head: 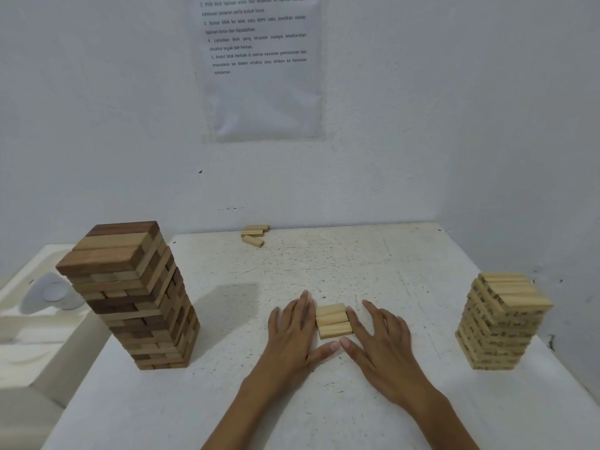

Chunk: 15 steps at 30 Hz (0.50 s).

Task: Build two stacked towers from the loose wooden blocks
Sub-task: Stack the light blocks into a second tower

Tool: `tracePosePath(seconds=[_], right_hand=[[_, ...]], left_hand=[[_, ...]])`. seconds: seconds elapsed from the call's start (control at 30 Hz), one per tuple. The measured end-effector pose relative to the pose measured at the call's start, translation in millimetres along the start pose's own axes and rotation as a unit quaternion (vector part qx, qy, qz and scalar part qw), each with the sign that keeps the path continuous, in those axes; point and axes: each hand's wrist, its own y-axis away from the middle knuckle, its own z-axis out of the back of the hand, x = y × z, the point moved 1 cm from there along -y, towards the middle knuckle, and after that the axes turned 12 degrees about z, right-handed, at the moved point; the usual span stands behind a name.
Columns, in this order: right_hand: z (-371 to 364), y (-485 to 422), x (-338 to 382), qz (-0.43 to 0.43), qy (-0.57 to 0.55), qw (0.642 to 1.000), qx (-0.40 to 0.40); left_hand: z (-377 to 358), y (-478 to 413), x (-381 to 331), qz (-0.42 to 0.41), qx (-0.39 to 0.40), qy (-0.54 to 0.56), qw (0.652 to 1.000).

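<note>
Hidden: the brown tower (pixel 130 297) covers part of a white tray (pixel 39 319); the wall sheet (pixel 263 66) is cut off at the top.
Left hand (pixel 292 332): fingers straight and flat, the index finger against the left ends of the 3 blocks (pixel 333 320).
Right hand (pixel 380 339): fingers straight and spread, touching the right ends; the thumb tips meet in front.
Look: the 3 blocks are pale and lie flat side by side at mid-table; a pale tower (pixel 501 319) stands far right.

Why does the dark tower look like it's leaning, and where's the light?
Head view: wide-angle distortion likely tilts the dark tower and pale tower outward; the dark tower's soft shadow falls rightward on the table, suggesting light from the left.
</note>
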Motion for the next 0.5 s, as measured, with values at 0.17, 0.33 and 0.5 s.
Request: tracePosePath(seconds=[0.17,0.33,0.5], right_hand=[[-4.4,-1.8,-1.0,0.001,0.02,1.0,-0.019],[-1.2,1.6,-3.1,0.0,0.005,1.0,-0.024],[-5.9,1.2,-3.8,0.014,-0.011,0.998,-0.068]], left_hand=[[-2.1,-0.9,1.2,0.005,-0.002,-0.007,1.0],[-1.9,2.7,1.3,0.038,-0.006,-0.004,0.999],[-5.1,8.0,-5.3,0.029,-0.013,0.011,0.999]])
